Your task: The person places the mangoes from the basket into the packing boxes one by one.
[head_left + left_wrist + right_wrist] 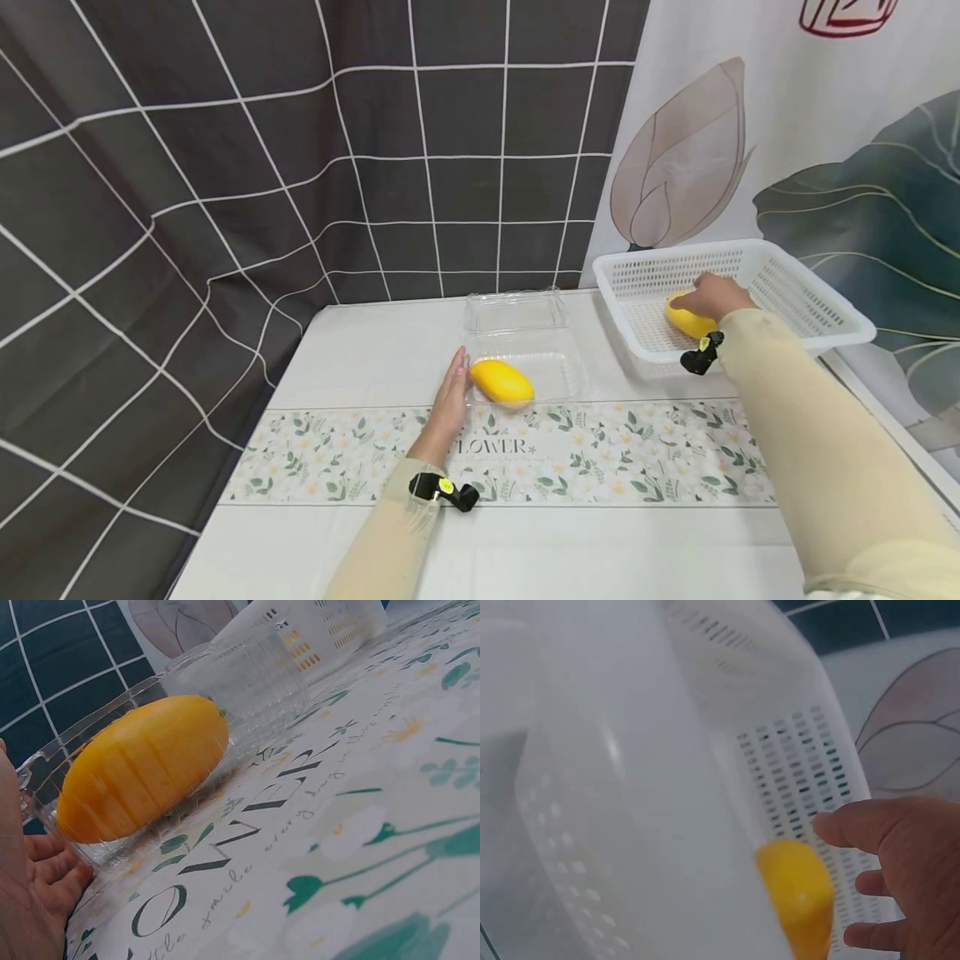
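A yellow oval fruit, mango-like (502,382), lies in the left part of a clear plastic clamshell box (551,377), whose lid stands open at the back. My left hand (448,402) rests along the box's left side, fingers extended; the left wrist view shows the fruit (146,769) behind the clear wall. A second yellow fruit (686,318) is inside a white perforated basket (832,329). Over that fruit reaches my right hand (722,296). In the right wrist view its thumb and fingers (855,825) are spread beside the fruit (799,896), with a gap visible between.
The basket's raised near wall (630,765) partly hides the fruit in the right wrist view. A floral printed band (622,454) crosses the white table (600,546). Dark grid-patterned curtain (465,192) hangs behind and at left; a leaf-print curtain (675,167) hangs behind the basket.
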Available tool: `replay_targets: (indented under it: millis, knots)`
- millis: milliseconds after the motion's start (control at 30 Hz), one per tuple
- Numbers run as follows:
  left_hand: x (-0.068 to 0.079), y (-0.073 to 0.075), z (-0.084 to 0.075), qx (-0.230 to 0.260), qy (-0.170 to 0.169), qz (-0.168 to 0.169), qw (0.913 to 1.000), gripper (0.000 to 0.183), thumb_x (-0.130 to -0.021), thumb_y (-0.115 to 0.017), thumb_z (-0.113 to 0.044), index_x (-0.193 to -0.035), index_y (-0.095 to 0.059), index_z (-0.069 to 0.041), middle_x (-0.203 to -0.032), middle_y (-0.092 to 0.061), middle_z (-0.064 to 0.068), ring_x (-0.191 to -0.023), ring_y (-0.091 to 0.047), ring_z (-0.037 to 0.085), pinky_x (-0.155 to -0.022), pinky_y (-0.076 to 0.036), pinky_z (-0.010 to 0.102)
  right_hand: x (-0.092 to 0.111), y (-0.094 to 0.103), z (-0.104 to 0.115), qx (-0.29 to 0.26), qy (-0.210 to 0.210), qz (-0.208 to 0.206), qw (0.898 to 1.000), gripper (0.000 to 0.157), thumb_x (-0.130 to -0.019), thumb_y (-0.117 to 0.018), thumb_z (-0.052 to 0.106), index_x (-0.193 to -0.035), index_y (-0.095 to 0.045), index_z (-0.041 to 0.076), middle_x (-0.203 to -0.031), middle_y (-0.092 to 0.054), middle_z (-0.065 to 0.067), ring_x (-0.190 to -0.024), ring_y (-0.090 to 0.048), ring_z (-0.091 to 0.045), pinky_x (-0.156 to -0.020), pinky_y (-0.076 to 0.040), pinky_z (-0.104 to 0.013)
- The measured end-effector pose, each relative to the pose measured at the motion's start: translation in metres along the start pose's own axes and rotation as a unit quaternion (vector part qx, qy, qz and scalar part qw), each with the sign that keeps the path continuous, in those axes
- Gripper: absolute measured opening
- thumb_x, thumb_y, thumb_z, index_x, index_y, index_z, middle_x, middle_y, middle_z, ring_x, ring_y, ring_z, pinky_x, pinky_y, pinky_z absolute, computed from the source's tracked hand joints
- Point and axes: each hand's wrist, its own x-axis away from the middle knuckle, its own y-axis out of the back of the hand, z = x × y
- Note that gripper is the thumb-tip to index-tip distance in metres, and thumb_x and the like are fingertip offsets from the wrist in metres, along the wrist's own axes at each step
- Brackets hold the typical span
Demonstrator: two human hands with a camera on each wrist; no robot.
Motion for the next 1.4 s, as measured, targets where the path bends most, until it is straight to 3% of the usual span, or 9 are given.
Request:
replay_targets:
  millis: [267,633,833,1000,1100,1267,1400]
  knots:
    - [0.000,0.000,0.002,0.000,0.003,0.002,1.0000,0.051,-0.095,-0.011,-0.056,-0.145,-0.012,-0.043,-0.149,-0.020,-0.013,-0.128,-0.037,0.018,-0.109,-0.014,0.048,-0.012,-0.003,-0.018,-0.047,-0.045,0.031,0.997,0.098,-0.080,-0.066,0.046,-0.143,-0.012,-0.005,-0.137,-0.020,-0.037,-0.111,-0.031,-0.050,-0.093,-0.028,-0.067]
    - [0.001,0.002,-0.001,-0.004,-0.001,0.010,0.9999,0.055,-0.095,-0.011,-0.056,-0.147,-0.011,-0.037,-0.149,-0.016,-0.016,-0.131,-0.031,0.015,-0.110,-0.011,0.045,-0.018,-0.006,-0.024,0.012,-0.035,0.074,0.997,0.102,-0.073,-0.073,0.044,-0.141,-0.017,-0.007,-0.127,-0.031,-0.034,-0.101,-0.037,-0.045,-0.085,-0.035,-0.064]
    - [0.002,0.003,-0.003,-0.006,0.010,0.006,0.9999,0.051,-0.094,-0.011,-0.058,-0.144,-0.010,-0.045,-0.148,-0.017,-0.018,-0.130,-0.032,0.014,-0.110,-0.011,0.046,0.001,-0.010,-0.015,0.039,-0.029,0.085,0.995,0.089,-0.075,-0.074,0.036,-0.138,-0.024,-0.003,-0.122,-0.037,-0.030,-0.099,-0.038,-0.043,-0.080,-0.037,-0.062]
    - [0.002,0.002,-0.002,-0.006,0.011,0.007,0.9999,0.053,-0.094,-0.011,-0.057,-0.145,-0.011,-0.042,-0.148,-0.016,-0.017,-0.132,-0.029,0.013,-0.110,-0.011,0.045,0.034,-0.009,0.006,0.009,-0.085,0.098,0.991,0.100,-0.077,-0.071,0.033,-0.146,-0.004,0.006,-0.128,-0.026,-0.034,-0.098,-0.036,-0.046,-0.073,-0.041,-0.061]
    - [0.002,0.001,-0.002,-0.005,0.012,0.007,0.9999,0.053,-0.096,-0.012,-0.054,-0.146,-0.011,-0.040,-0.149,-0.017,-0.016,-0.131,-0.032,0.015,-0.110,-0.012,0.045,0.044,-0.006,0.012,0.005,-0.090,0.108,0.990,0.097,-0.079,-0.066,0.029,-0.146,0.001,0.006,-0.124,-0.025,-0.034,-0.096,-0.036,-0.046,-0.067,-0.043,-0.054]
    - [0.000,0.001,-0.001,0.007,0.011,0.009,0.9999,0.052,-0.098,-0.013,-0.049,-0.147,-0.011,-0.034,-0.149,-0.018,-0.014,-0.130,-0.033,0.015,-0.110,-0.013,0.043,0.046,-0.007,0.013,-0.005,-0.091,0.121,0.988,0.091,-0.081,-0.061,0.026,-0.146,0.000,0.010,-0.120,-0.025,-0.032,-0.095,-0.035,-0.044,-0.064,-0.041,-0.046]
    - [-0.001,0.001,0.000,0.015,0.010,0.007,0.9998,0.052,-0.098,-0.014,-0.049,-0.147,-0.012,-0.034,-0.149,-0.019,-0.014,-0.131,-0.031,0.015,-0.110,-0.012,0.043,0.028,-0.016,0.003,0.032,-0.076,0.108,0.991,0.095,-0.078,-0.066,0.039,-0.145,-0.006,0.008,-0.120,-0.030,-0.031,-0.094,-0.039,-0.042,-0.067,-0.044,-0.051]
